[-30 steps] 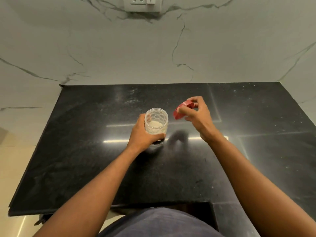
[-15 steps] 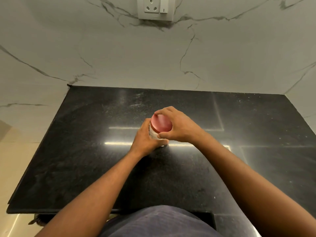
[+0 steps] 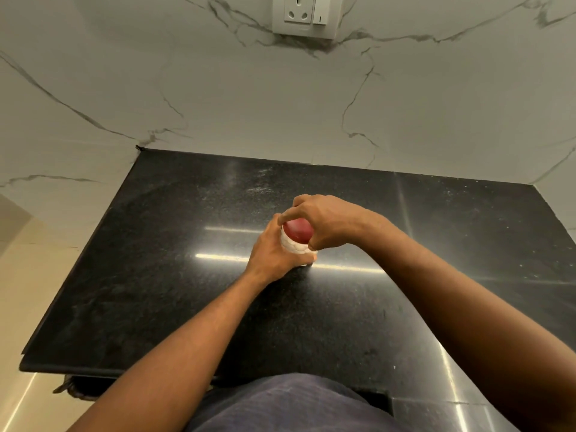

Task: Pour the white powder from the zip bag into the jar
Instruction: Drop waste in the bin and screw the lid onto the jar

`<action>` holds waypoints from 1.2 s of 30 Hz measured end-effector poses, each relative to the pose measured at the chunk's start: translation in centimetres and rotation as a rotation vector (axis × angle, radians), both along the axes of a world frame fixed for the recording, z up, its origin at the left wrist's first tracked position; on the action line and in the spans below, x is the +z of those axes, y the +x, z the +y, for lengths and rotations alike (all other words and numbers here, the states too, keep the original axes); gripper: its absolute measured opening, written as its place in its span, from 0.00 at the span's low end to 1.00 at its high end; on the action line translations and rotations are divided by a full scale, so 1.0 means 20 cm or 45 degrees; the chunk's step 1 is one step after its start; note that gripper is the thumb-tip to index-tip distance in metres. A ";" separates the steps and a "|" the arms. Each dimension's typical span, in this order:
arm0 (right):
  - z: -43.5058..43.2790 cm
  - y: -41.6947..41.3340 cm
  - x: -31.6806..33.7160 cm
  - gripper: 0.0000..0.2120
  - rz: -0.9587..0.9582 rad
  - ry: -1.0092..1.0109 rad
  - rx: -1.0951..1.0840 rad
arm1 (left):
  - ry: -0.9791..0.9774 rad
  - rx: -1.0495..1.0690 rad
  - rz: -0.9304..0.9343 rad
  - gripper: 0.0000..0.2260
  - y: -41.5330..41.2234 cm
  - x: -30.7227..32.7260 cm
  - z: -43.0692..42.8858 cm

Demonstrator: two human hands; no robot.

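Observation:
A small clear faceted jar (image 3: 294,246) stands upright near the middle of the black counter (image 3: 187,275). A red lid (image 3: 297,231) sits on its mouth. My left hand (image 3: 271,255) grips the jar's side from the left. My right hand (image 3: 324,221) comes from the right and curls over the lid, fingers round its rim. The jar's contents are hidden by the lid and my hands. No zip bag is in view.
A white marble wall rises behind the counter, with a socket and switch plate (image 3: 305,15) high up. The counter's left edge drops to a beige floor (image 3: 28,275). My dark shirt (image 3: 290,403) fills the bottom of the frame.
A second ago the jar was uncovered and my right hand held the red lid beside it. The lid now sits on the jar with my right hand gripping it. The view has tilted upward.

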State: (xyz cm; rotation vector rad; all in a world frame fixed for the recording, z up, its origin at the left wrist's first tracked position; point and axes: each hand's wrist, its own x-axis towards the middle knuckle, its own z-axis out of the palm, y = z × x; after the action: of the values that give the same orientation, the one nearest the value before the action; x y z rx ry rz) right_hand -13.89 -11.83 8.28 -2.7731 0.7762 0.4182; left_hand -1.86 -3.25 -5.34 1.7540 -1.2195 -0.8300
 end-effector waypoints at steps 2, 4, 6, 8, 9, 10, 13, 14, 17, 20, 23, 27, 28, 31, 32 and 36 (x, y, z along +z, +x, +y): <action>0.00 0.00 0.01 0.35 0.019 0.029 0.045 | 0.000 -0.009 -0.007 0.41 0.00 0.00 0.00; -0.01 0.00 0.02 0.34 0.025 0.048 0.086 | -0.004 -0.024 -0.014 0.40 0.01 0.00 0.00; -0.01 0.00 0.02 0.33 0.033 0.045 0.133 | -0.005 -0.044 -0.015 0.40 0.01 0.00 0.00; -0.02 0.00 0.01 0.33 0.041 0.032 0.171 | -0.001 -0.063 -0.008 0.39 0.01 0.00 -0.01; -0.02 0.00 0.01 0.33 0.045 0.027 0.184 | -0.001 -0.067 0.005 0.39 0.02 -0.01 -0.01; -0.02 0.00 0.01 0.33 0.050 0.023 0.192 | -0.002 -0.071 0.020 0.38 0.02 -0.01 -0.01; -0.04 0.00 0.01 0.34 0.055 0.005 0.182 | 0.012 -0.104 0.048 0.38 0.04 -0.01 -0.02; -0.04 0.00 0.01 0.34 0.037 -0.011 0.153 | 0.026 -0.119 0.062 0.39 0.04 -0.01 -0.03; -0.07 0.01 0.00 0.39 -0.020 -0.089 0.070 | 0.078 -0.166 0.080 0.41 0.05 0.01 -0.04; -0.07 0.03 -0.01 0.41 -0.037 -0.139 0.050 | 0.099 -0.173 0.063 0.42 0.05 0.01 -0.04; -0.06 0.03 -0.01 0.41 -0.037 -0.128 0.054 | 0.116 -0.173 0.065 0.42 0.06 -0.01 -0.04; -0.04 -0.03 0.04 0.37 -0.015 -0.066 0.203 | 0.164 -0.233 0.078 0.40 0.08 -0.01 -0.05; -0.05 -0.04 0.05 0.37 -0.028 -0.055 0.247 | 0.168 -0.242 0.072 0.40 0.09 0.00 -0.06; -0.05 -0.05 0.09 0.37 -0.071 -0.066 0.252 | 0.161 -0.265 0.053 0.40 0.10 0.00 -0.06; -0.05 -0.05 0.09 0.38 -0.060 -0.076 0.233 | 0.158 -0.267 0.053 0.41 0.10 0.00 -0.06; -0.05 -0.05 0.06 0.39 -0.029 -0.087 0.182 | 0.180 -0.266 0.065 0.41 0.10 -0.01 -0.07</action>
State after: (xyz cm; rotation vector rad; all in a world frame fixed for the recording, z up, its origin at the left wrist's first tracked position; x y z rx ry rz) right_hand -14.82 -12.76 9.48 -2.9031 0.5998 0.3924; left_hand 0.08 -4.60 -5.61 1.7245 -1.3541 -1.0998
